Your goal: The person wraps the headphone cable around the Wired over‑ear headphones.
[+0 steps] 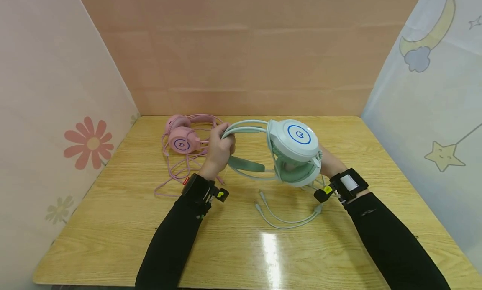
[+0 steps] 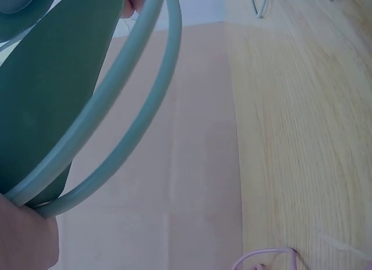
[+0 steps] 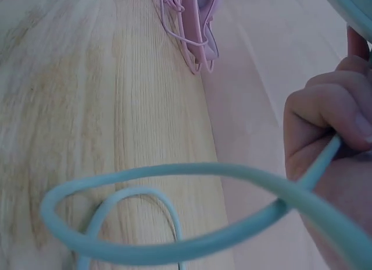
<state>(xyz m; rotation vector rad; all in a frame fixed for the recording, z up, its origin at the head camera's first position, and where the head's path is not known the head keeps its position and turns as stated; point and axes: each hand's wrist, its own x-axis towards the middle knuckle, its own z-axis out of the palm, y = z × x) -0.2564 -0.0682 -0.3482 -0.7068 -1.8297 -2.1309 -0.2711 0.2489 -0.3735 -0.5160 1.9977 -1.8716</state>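
Gripping green headset (image 1: 293,152) — left hand (image 1: 220,150) on headband, right hand (image 1: 329,162) under earcups.

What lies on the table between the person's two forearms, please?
In the head view, the green headset cable loops on the table there, its plugs pointing toward the left arm.

Mint headset (image 1: 291,150) — both hands' grip

No words or numbers can be read anywhere. The mint headset (image 1: 291,154) has a blue ring with a small blue sign inside on its ear cup, too small to make out. The pink headset (image 1: 182,137), at about 9 o'clock from it, has a dark ring with a tiny sign too. A small red tag (image 1: 185,180) on the pink cable is too blurry to read.
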